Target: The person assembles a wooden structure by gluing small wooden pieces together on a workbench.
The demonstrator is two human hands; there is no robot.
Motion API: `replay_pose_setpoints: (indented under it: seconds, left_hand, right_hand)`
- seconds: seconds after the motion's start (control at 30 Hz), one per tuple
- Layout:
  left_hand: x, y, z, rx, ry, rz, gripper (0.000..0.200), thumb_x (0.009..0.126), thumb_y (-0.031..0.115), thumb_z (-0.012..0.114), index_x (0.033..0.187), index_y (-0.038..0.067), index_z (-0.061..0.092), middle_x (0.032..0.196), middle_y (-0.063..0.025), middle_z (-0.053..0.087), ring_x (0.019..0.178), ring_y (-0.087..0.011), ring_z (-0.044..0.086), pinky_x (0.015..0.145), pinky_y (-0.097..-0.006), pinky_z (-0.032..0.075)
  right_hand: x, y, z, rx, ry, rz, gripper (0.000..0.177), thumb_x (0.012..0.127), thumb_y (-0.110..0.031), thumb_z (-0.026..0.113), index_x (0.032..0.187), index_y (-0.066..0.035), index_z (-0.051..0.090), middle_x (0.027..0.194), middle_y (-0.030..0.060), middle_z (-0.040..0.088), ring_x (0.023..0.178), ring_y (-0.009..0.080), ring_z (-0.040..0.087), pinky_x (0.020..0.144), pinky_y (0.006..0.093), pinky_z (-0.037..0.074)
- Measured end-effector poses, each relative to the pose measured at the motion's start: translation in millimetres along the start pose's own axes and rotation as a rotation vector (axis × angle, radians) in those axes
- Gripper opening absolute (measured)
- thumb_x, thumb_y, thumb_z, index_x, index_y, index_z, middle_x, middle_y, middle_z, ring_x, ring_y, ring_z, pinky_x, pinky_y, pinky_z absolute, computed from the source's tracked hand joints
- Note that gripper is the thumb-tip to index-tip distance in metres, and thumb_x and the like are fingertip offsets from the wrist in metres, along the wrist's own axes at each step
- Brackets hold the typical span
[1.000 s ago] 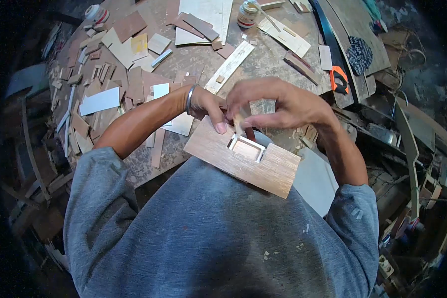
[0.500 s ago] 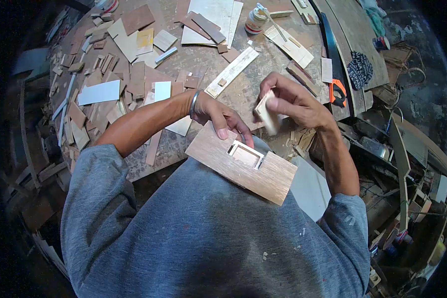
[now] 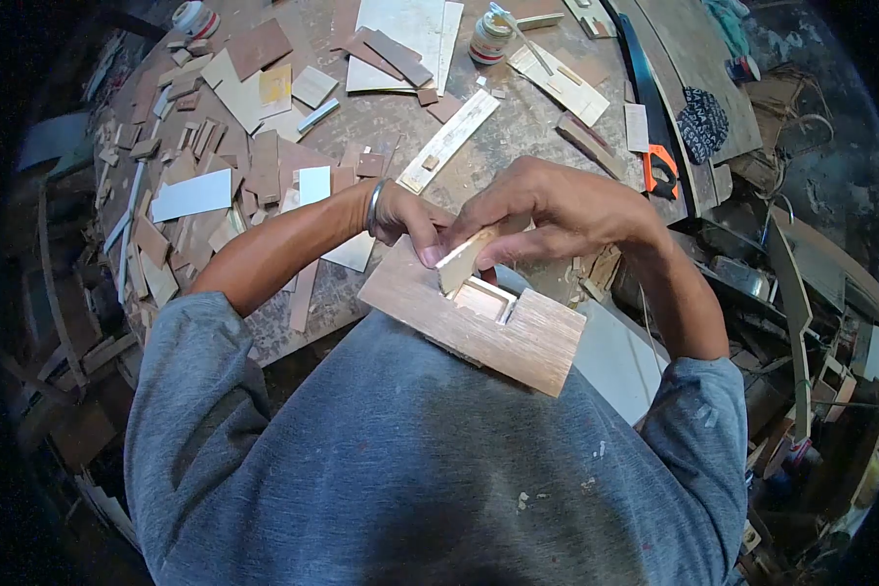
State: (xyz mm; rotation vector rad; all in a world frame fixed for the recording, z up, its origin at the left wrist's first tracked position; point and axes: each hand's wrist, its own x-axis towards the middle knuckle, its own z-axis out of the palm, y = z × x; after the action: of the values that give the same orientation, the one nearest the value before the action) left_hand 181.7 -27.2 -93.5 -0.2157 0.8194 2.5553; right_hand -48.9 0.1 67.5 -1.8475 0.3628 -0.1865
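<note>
A flat wooden board [image 3: 542, 342] with a small framed rectangular recess [image 3: 481, 299] lies tilted against the shirt front. My left hand [image 3: 412, 227] grips its upper edge, thumb on top and the other fingers largely hidden. Between the fingers and thumb of my right hand [image 3: 547, 215] is a small thin wooden piece [image 3: 467, 260], held upright on edge. Its lower end meets the left end of the recess; whether it goes inside cannot be made out.
Wood offcuts [image 3: 193, 195] cover the left of the workbench [image 3: 313, 293]. A jar [image 3: 489, 39], a pale strip [image 3: 449, 142] and thin sheets [image 3: 400, 44] lie farther back. An orange-handled saw [image 3: 661, 171] and a patterned cloth [image 3: 703, 125] are at the right.
My right hand has moved left and down, bringing the small wooden piece from beyond the board to the recess. My left hand still grips the board, which has shifted slightly left.
</note>
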Motion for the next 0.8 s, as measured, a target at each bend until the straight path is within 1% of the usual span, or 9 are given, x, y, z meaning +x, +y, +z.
replay_pose_setpoints:
  seconds: [0.1, 0.2, 0.3, 0.4, 0.5, 0.53, 0.63, 0.77, 0.8]
  left_hand:
    - [-1, 2, -1, 0.019, -0.085, -0.003, 0.088, 0.068, 0.011, 0.08, 0.146, -0.007, 0.045, 0.133, -0.0197, 0.062, 0.12, -0.0257, 0.063, 0.106, -0.039, 0.047]
    - [2, -5, -3, -0.021, -0.109, 0.02, 0.089, 0.066, 0.01, 0.082, 0.146, -0.006, 0.046, 0.134, -0.0187, 0.063, 0.122, -0.0251, 0.062, 0.107, -0.0391, 0.047]
    - [2, -10, -2, -0.009, -0.111, 0.069, 0.087, 0.065, 0.008, 0.083, 0.145, -0.004, 0.048, 0.133, -0.0176, 0.063, 0.122, -0.0244, 0.062, 0.107, -0.0391, 0.046]
    - [5, -21, -14, 0.018, -0.084, 0.104, 0.083, 0.064, 0.005, 0.084, 0.141, -0.003, 0.053, 0.13, -0.0163, 0.065, 0.12, -0.0231, 0.063, 0.104, -0.0379, 0.048]
    - [2, -31, -24, -0.057, -0.04, 0.095, 0.079, 0.063, 0.003, 0.085, 0.137, -0.002, 0.057, 0.126, -0.0145, 0.068, 0.116, -0.0213, 0.066, 0.099, -0.0352, 0.051]
    - [1, -32, -25, -0.099, -0.023, 0.088, 0.078, 0.063, 0.003, 0.085, 0.136, -0.002, 0.058, 0.124, -0.0138, 0.068, 0.114, -0.0207, 0.067, 0.097, -0.0341, 0.052]
    - [5, -40, -34, -0.023, -0.021, 0.119, 0.077, 0.063, 0.004, 0.086, 0.135, -0.003, 0.059, 0.121, -0.0121, 0.07, 0.11, -0.0199, 0.068, 0.093, -0.0329, 0.054]
    - [14, -40, -33, 0.012, -0.086, 0.164, 0.081, 0.064, 0.005, 0.087, 0.138, -0.003, 0.056, 0.126, -0.0126, 0.068, 0.115, -0.0208, 0.067, 0.096, -0.0328, 0.053]
    - [12, -33, -20, -0.001, -0.09, 0.174, 0.084, 0.064, 0.005, 0.087, 0.14, -0.003, 0.054, 0.128, -0.0133, 0.067, 0.117, -0.021, 0.066, 0.097, -0.0319, 0.053]
  right_hand:
    - [6, 7, 6, 0.096, 0.004, 0.013, 0.033, 0.092, -0.022, 0.072, 0.119, -0.004, 0.074, 0.098, 0.0131, 0.074, 0.09, 0.0273, 0.071, 0.078, 0.0406, 0.054]
    - [8, -2, 4, -0.172, 0.066, -0.058, 0.034, 0.093, -0.024, 0.072, 0.121, -0.004, 0.073, 0.095, 0.0123, 0.073, 0.084, 0.0259, 0.069, 0.075, 0.0425, 0.05]
    - [9, -4, 3, -0.313, 0.105, -0.104, 0.034, 0.093, -0.024, 0.071, 0.121, -0.006, 0.073, 0.089, 0.0114, 0.071, 0.083, 0.0254, 0.068, 0.076, 0.0434, 0.048]
    - [11, 7, 11, -0.128, 0.161, -0.189, 0.033, 0.092, -0.021, 0.071, 0.123, -0.008, 0.073, 0.088, 0.01, 0.069, 0.082, 0.0258, 0.066, 0.08, 0.0428, 0.048]
    - [12, 13, 16, -0.177, 0.193, -0.263, 0.036, 0.089, -0.015, 0.071, 0.125, -0.01, 0.072, 0.091, 0.0098, 0.067, 0.084, 0.0254, 0.064, 0.082, 0.0425, 0.049]
    - [11, 12, 16, -0.176, 0.183, -0.246, 0.038, 0.088, -0.015, 0.071, 0.126, -0.01, 0.072, 0.093, 0.0097, 0.067, 0.085, 0.0254, 0.064, 0.083, 0.0426, 0.049]
    - [10, 2, 17, -0.167, 0.145, -0.185, 0.043, 0.085, -0.014, 0.072, 0.128, -0.01, 0.071, 0.098, 0.0093, 0.065, 0.089, 0.0255, 0.062, 0.086, 0.0432, 0.048]
    - [10, -8, 17, -0.195, 0.102, -0.11, 0.047, 0.084, -0.016, 0.073, 0.131, -0.011, 0.069, 0.101, 0.0089, 0.063, 0.094, 0.026, 0.061, 0.09, 0.0452, 0.047]
    - [10, -10, 18, -0.216, 0.094, -0.099, 0.048, 0.084, -0.017, 0.074, 0.132, -0.011, 0.069, 0.101, 0.0089, 0.062, 0.095, 0.0262, 0.06, 0.091, 0.0457, 0.046]
